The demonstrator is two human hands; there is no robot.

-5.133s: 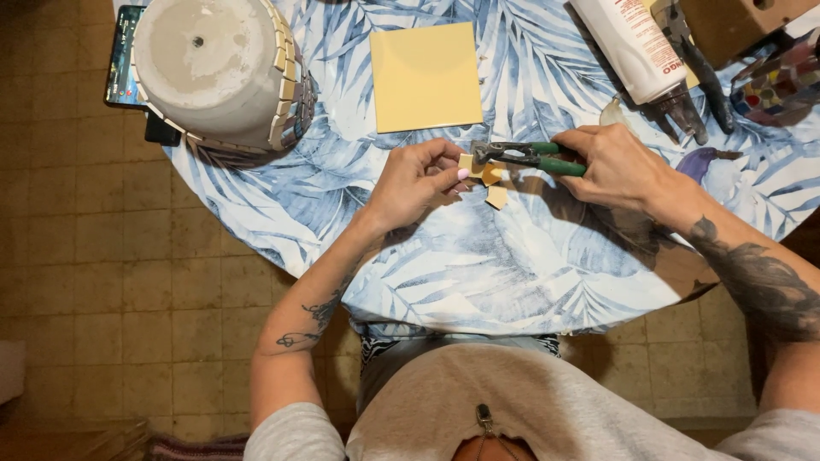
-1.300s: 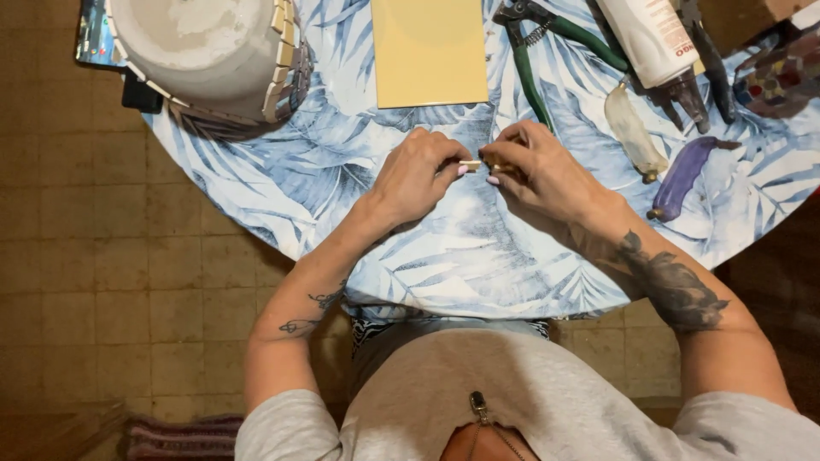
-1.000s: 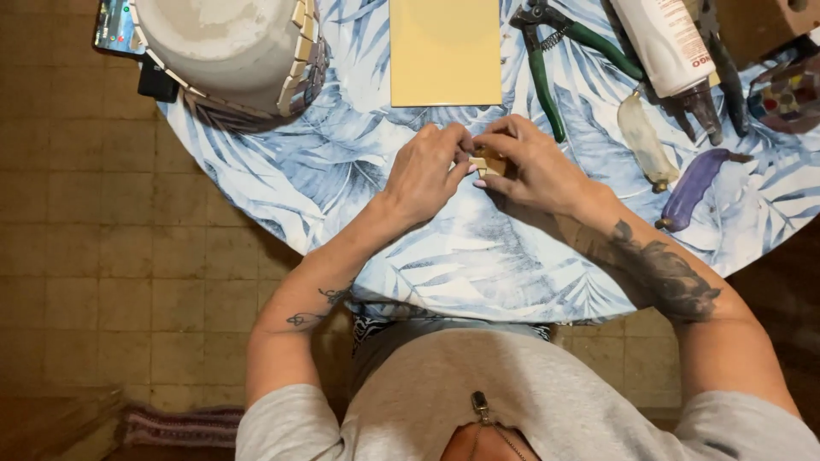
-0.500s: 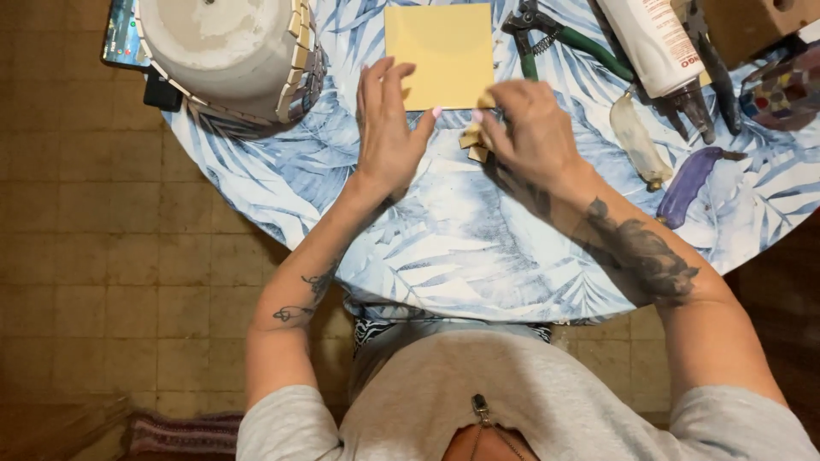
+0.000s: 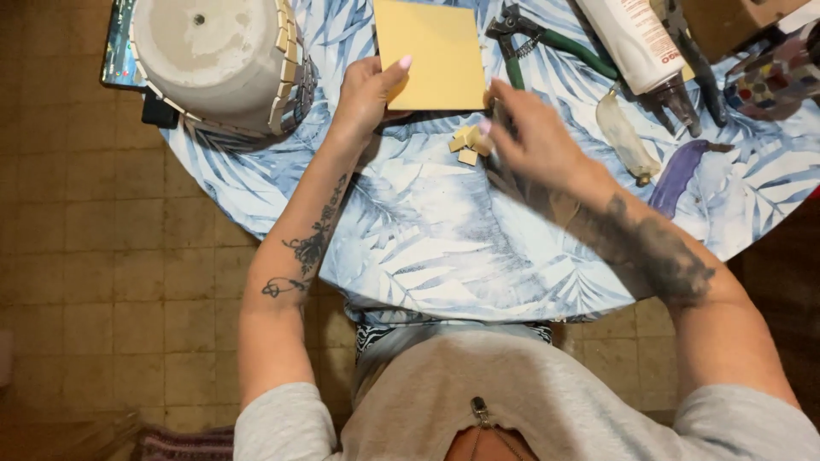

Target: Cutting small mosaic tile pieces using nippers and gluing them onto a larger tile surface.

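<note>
hands: left hand (image 5: pixel 366 90) grips yellow tile (image 5: pixel 431 53); right hand (image 5: pixel 534 141), loosely curled, touches small tile pieces (image 5: pixel 467 143).

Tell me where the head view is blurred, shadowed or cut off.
In the head view, the right hand is smeared by motion blur while the left hand is sharper; both cast soft shadows on the leaf-print tablecloth; the yellow tile and white bottle are cut by the top edge.

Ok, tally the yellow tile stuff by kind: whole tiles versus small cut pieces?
Whole yellow square tile, held at its edge by the left hand: 1
Small yellow cut pieces by the right hand fingertips: about 3, partly hidden
Total: about 4
</note>
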